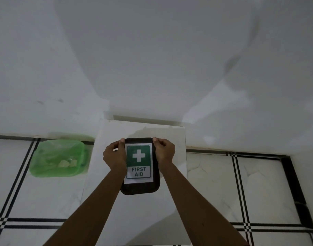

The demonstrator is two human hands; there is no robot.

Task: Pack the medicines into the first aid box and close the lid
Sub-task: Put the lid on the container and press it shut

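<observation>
A black first aid box (140, 188) with a green and white "FIRST AID" label on its lid lies on a pale tile slab (143, 128) in front of me. The lid is down on the box. My left hand (114, 155) grips the box's far left side, thumb on the top corner. On the far right side, my right hand (164, 150) grips it the same way. A translucent green container (58, 158) sits on the floor to the left with a few pale medicine packets (67, 163) showing inside.
The floor has white tiles with black line borders (238, 183). A white wall (152, 59) rises just behind the slab. A dark strip (294, 189) runs along the floor at the right.
</observation>
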